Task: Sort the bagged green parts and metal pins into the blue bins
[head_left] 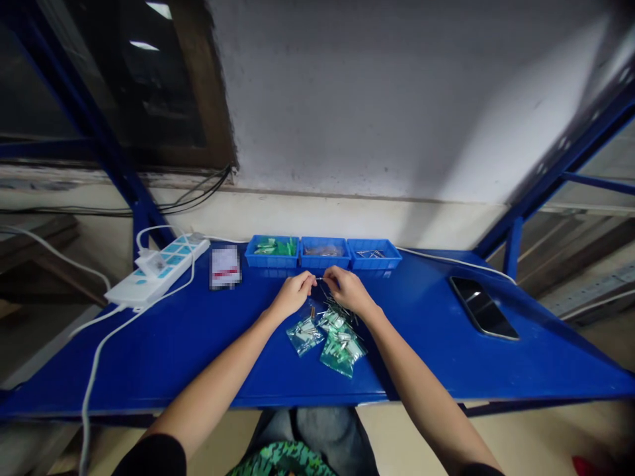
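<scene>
My left hand (294,294) and my right hand (346,289) are raised close together over the middle of the table, fingertips pinched. A small, thin metal rod (319,278) spans the gap between them; its exact kind is too small to make out. Just below my right hand lies a loose bunch of thin metal rods (340,307), partly covered by it. Nearer to me are clear plastic bags (342,350) with green and white pieces inside. Another small bag (304,335) lies to their left, with a short copper-coloured piece (312,311) above it.
Three blue bins stand along the wall: one with green pieces (272,260), one with brownish pieces (325,260), one with metal rods (374,262). A white power strip (159,271) with cables and a blurred card (225,267) are left. A phone (483,307) lies right.
</scene>
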A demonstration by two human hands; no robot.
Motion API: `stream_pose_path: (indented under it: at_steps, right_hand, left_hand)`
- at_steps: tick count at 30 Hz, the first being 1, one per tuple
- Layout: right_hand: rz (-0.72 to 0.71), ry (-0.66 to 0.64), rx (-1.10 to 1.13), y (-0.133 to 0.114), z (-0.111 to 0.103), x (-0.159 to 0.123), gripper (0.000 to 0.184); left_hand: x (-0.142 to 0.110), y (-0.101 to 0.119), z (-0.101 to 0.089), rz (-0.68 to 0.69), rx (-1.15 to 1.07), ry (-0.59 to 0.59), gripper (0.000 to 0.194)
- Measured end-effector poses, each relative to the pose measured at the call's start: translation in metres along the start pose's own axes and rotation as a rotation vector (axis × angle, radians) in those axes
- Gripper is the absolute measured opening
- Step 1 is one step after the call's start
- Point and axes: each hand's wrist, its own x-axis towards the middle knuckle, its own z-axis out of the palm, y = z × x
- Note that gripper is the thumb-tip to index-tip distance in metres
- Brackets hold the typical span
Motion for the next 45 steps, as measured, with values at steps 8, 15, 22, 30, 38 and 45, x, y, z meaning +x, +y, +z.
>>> stream_pose_path:
  at_steps: [8,15,22,30,38,45]
  right_hand:
    - [0.038,-0.025,-0.024,0.005,0.006,0.001,0.014]
    - [0.003,-0.037,0.019,-0.005,0.003,-0.002,0.018]
    - [-0.052,0.004,-0.068,-0.008,0.0,0.0,0.011]
    - [-0.043,0.027,-0.068,-0.01,-0.005,-0.001,0.02]
    - [0.213,0.403,-0.234,0.017,-0.036,0.006,0.033]
    - [0.558,0.28,-0.279,0.045,-0.036,0.0,0.029]
  left_hand:
    - [-0.002,0.002,0.0,0.03,0.027,0.076,0.019]
    - [0.0,-0.002,-0.001,-0.038,0.079,0.124,0.029]
    - [-0.001,-0.002,0.0,-0.027,0.042,0.123,0.032]
    - [-0.004,0.005,0.0,0.051,0.031,0.159,0.025]
    - [0.001,0.001,0.003,0.025,0.257,-0.04,0.035]
    - [0.0,0.0,0.007,-0.009,0.376,-0.111,0.011]
